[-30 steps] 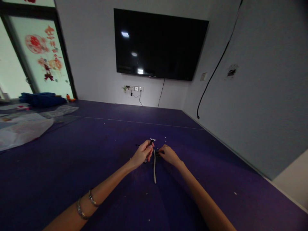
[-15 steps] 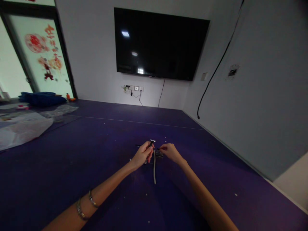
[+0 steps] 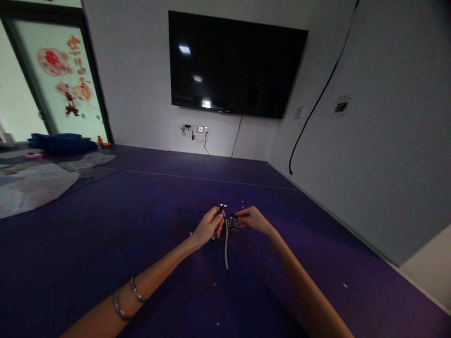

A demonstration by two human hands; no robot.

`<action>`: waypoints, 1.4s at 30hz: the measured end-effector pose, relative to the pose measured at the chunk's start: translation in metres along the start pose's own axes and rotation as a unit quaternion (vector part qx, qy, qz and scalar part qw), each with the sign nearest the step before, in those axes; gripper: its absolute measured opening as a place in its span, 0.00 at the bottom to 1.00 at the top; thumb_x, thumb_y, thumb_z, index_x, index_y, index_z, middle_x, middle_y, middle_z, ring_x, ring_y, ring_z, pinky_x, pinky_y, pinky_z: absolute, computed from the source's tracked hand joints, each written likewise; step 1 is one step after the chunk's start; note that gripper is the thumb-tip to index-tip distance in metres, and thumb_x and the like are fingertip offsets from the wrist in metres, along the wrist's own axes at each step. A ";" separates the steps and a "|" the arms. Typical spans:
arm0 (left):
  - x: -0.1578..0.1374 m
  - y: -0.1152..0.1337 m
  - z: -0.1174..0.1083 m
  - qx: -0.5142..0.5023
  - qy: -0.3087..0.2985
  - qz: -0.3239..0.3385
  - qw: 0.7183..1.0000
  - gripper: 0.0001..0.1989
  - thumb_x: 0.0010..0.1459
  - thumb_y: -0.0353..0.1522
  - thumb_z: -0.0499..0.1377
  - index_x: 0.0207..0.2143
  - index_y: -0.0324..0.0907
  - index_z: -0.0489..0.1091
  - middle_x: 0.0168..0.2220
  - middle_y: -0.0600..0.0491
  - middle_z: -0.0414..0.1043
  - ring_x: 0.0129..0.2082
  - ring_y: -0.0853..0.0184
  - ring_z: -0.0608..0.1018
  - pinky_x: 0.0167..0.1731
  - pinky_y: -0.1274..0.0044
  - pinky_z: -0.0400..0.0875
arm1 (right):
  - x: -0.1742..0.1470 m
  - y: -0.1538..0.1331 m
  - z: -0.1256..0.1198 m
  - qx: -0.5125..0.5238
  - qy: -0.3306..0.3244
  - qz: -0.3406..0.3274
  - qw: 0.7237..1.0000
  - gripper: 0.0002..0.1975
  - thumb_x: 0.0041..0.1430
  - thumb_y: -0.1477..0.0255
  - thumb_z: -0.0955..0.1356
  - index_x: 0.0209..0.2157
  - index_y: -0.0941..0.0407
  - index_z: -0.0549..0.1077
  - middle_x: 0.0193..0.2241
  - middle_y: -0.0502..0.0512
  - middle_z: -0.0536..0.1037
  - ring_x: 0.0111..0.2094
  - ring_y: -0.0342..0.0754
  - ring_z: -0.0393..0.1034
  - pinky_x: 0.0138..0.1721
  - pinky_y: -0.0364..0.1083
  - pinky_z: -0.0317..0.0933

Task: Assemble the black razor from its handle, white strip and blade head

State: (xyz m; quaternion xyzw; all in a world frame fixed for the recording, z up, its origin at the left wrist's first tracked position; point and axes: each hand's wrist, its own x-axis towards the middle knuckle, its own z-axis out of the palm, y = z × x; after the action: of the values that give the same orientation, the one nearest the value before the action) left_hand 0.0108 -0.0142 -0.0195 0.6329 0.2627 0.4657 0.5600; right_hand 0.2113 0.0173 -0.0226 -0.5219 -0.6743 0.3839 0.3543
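My left hand (image 3: 208,229) is wrapped round the dark handle of a small tool with a shiny T-shaped head (image 3: 222,205); it looks like a razor or a trimmer. My right hand (image 3: 252,218) is closed in a pinch on a small black piece (image 3: 234,216), too small to name. Just below and left of those fingertips lies a small dark case with a clear, shiny top (image 3: 233,225). A short grey cord or tube (image 3: 226,249) runs toward me between the hands. Small items under my left hand are partly hidden.
All this lies on a broad purple surface (image 3: 158,263) with small white bits (image 3: 345,285). At the left are clear plastic sheeting (image 3: 38,190) and a blue cloth bundle (image 3: 61,143). A black cable (image 3: 313,108) hangs along the right wall. Ahead hangs a television (image 3: 236,65).
My right hand has shifted slightly up and right, off the clear-topped case, with the small black piece still in its fingers. The left hand has hardly moved.
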 end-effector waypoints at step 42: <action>-0.022 -0.005 0.022 0.089 0.048 0.047 0.994 0.13 0.54 0.39 0.57 0.33 0.42 0.54 0.18 0.61 0.67 0.10 0.76 0.67 0.11 0.86 0.57 | -0.043 -0.093 0.006 0.026 0.034 -0.135 0.990 0.10 0.45 0.75 0.68 0.32 0.59 0.77 0.31 0.55 0.78 0.31 0.46 0.72 0.32 0.45 0.69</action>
State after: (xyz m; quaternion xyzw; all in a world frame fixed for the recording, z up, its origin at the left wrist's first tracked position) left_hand 0.0216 -0.0418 -0.0291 0.6692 0.2995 0.4961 0.4652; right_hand 0.1752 -0.0405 0.0536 -0.4295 -0.7159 0.3322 0.4390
